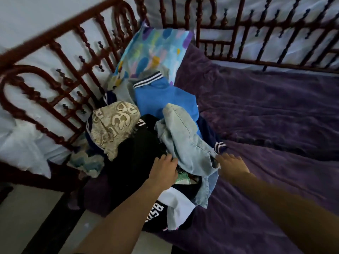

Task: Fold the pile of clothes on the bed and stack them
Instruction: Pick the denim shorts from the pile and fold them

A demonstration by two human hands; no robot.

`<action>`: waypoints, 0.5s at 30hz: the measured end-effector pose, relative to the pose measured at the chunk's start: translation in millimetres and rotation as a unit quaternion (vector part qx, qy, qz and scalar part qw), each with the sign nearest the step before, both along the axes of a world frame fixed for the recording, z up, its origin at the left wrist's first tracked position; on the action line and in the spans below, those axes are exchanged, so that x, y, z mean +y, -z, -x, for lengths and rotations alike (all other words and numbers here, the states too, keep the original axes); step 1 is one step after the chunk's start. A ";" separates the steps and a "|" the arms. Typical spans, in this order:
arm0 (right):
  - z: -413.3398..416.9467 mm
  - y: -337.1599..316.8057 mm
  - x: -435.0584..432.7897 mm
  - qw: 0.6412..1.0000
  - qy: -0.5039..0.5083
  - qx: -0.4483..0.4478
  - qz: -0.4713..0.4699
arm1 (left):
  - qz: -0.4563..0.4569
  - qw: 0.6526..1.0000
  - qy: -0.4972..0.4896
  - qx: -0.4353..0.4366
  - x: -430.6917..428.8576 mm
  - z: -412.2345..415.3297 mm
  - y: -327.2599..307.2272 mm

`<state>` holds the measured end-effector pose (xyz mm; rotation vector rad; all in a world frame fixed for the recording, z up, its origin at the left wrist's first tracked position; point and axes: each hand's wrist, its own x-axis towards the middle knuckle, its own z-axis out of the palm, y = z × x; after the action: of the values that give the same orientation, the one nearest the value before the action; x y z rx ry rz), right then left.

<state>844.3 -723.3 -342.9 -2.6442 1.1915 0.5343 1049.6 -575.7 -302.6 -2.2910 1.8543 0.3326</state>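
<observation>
A bed (275,116) covered in a purple, velvety blanket stood against a pale wall, enclosed by a dark red railing (55,57) of turned spindles. The left hand (163,167) lay palm down, fingers bent onto the near edge of a light denim garment (185,143). The right hand (233,165) reached forward, arm extended, fingertips at the garment's right hem. Motion blur prevented determining whether either grip was clamped on the cloth. The denim lay crumpled on top of the pile of clothes (146,136) at the bed's left side. Beneath and around it were a black garment (139,149), a blue top (161,99) with a striped collar, and a beige patterned cloth (111,125). A multicoloured pillow (152,52) leaned on the railing behind the pile.
</observation>
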 end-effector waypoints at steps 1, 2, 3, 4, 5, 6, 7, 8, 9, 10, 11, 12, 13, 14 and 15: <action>-2.0 8.0 -2.3 1.000 0.017 0.011 -0.009 | -0.004 1.000 0.024 0.009 -13.0 -5.4 9.1; -5.2 15.6 -4.8 0.999 0.034 0.020 -0.017 | -0.007 0.999 0.049 0.015 -26.4 -10.6 17.0; -9.2 23.8 -7.4 0.998 0.050 0.027 -0.025 | -0.005 0.997 0.075 0.018 -40.4 -16.0 24.4; -13.9 33.0 -9.8 0.997 0.066 0.033 -0.032 | -0.001 0.995 0.102 0.019 -54.8 -21.0 31.5; -18.1 42.8 -11.6 0.995 0.083 0.038 -0.039 | 0.004 0.991 0.131 0.015 -69.5 -25.3 38.9; -22.4 52.4 -12.7 0.993 0.104 0.040 -0.046 | 0.007 0.987 0.161 0.008 -83.9 -28.9 46.7; -26.2 62.3 -14.3 0.989 0.131 0.039 -0.056 | 0.011 0.982 0.189 -0.001 -98.2 -32.0 54.7; -28.6 72.9 -16.0 0.984 0.162 0.036 -0.068 | 0.014 0.977 0.212 -0.007 -112.0 -34.1 62.6; -30.1 83.7 -17.5 0.978 0.191 0.033 -0.080 | 0.019 0.973 0.229 -0.010 -125.7 -35.6 70.4; -30.6 95.0 -18.9 0.971 0.216 0.032 -0.093 | 0.025 0.969 0.245 -0.014 -139.0 -36.6 77.8; -30.2 106.1 -19.7 0.965 0.235 0.031 -0.110 | 0.033 0.964 0.263 -0.023 -151.9 -37.0 84.8; -29.1 115.6 -18.7 0.958 0.251 0.026 -0.133 | 0.039 0.958 0.282 -0.034 -163.6 -36.9 91.0; -28.0 122.6 -15.4 0.951 0.268 0.005 -0.152 | 0.039 0.953 0.297 -0.047 -173.6 -37.1 96.2; -26.7 126.1 -9.8 0.942 0.291 -0.035 -0.165 | 0.029 0.950 0.304 -0.065 -181.3 -37.7 100.1; -24.5 125.6 -3.3 0.929 0.317 -0.085 -0.168 | 0.007 0.949 0.303 -0.086 -187.1 -39.0 103.0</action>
<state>868.9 -726.6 -468.5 -1.8328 1.6160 0.3368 1088.6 -762.8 -405.6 -1.5713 2.3285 0.0260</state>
